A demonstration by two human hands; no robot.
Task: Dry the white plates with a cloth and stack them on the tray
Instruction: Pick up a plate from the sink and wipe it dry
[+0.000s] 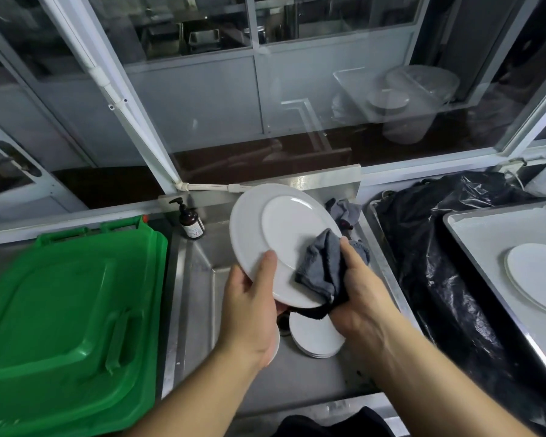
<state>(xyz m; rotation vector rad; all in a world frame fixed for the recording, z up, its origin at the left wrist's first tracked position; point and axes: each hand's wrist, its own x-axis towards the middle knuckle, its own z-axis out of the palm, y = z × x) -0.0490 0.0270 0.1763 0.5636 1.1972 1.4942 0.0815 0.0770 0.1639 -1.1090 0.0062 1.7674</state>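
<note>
At the far left lies a green lid (67, 316), which covers a bin beside the steel sink (196, 279). At the back corner of the sink stands a brown pump bottle (189, 220). Above the sink the left hand (249, 313) grips a white plate (281, 241) at its lower left rim: the thumb lies on the side that faces the camera, and the other fingers are hidden behind the plate. The plate is tilted, with its underside and foot ring toward the camera, and it touches nothing but the two hands and the cloth. The right hand (356, 294) is curled around a bunched grey cloth (323, 266) and presses it against the lower right part of the plate, so that the cloth covers the rim there. A dark end of the cloth hangs below the plate. Under the hands, on the bottom of the sink, lies a small stack of plates (316, 337); the left hand hides part of another one. Behind the held plate a second grey rag (344, 211) lies at the back edge of the sink. To the right of the sink there is a black plastic bag (438, 247). At the far right stands a metal tray (473, 238), and on it lies one dried plate (536, 275), flat and partly cut off by the edge of the view.
</note>
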